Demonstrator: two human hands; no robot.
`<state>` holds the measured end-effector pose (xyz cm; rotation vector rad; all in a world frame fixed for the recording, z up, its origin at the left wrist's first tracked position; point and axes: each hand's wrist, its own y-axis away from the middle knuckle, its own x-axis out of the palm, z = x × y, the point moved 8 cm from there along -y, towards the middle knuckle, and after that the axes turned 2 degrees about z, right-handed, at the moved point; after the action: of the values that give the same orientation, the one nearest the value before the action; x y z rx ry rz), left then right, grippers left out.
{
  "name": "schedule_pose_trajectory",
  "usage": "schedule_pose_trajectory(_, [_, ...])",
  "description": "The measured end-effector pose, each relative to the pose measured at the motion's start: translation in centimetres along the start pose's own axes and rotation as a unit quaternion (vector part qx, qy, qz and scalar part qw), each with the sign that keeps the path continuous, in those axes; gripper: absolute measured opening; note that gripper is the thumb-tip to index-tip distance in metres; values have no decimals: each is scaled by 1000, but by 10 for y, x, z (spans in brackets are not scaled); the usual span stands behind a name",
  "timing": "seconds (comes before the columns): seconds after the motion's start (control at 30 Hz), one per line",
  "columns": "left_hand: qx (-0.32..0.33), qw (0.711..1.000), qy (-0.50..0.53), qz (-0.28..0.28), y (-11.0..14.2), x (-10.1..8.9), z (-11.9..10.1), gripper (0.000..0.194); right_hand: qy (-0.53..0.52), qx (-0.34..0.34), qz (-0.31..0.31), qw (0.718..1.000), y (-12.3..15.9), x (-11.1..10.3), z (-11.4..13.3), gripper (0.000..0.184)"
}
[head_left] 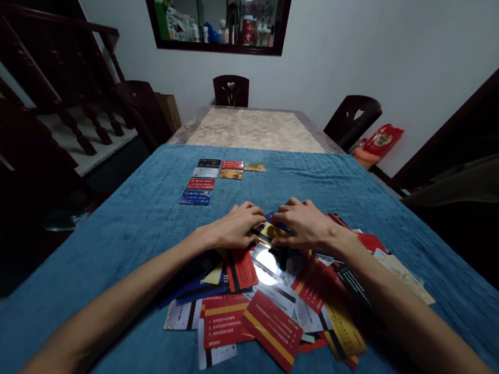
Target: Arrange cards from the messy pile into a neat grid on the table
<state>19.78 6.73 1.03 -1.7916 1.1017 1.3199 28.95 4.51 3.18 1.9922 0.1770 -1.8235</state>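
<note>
A loose heap of bank-style cards lies on the blue cloth, with a red card (272, 330) and a gold card (343, 328) near its front. My left hand (240, 226) is at the heap's far side, its fingers curled onto the left end of a yellow card (267, 232). Facing it from the right, my right hand (303, 225) has bent fingers at the other end of that card. The fingertips are partly hidden. A blue card (195, 197) ends a column of cards laid out farther left, with a red card (201, 184) just above it.
The blue cloth (93, 289) covers the near part of the table, and a patterned cover (261, 128) shows beyond. Dark chairs (231, 90) stand around it. A bright glare (266, 266) falls on the heap's middle. At the back right sits a red bag (383, 139).
</note>
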Motion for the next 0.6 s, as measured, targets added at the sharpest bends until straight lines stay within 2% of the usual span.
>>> schedule_pose_trajectory(0.2, [-3, 1000, -1, 14, -1, 10, 3, 22, 15, -2, 26, 1000, -3, 9, 7, 36])
schedule_pose_trajectory(0.4, [-18, 1000, 0, 12, -2, 12, 13, 28, -13, -15, 17, 1000, -9, 15, 8, 42])
schedule_pose_trajectory(0.6, [-8, 999, -30, 16, -1, 12, 12, 24, -32, -22, 5, 999, -12, 17, 4, 43])
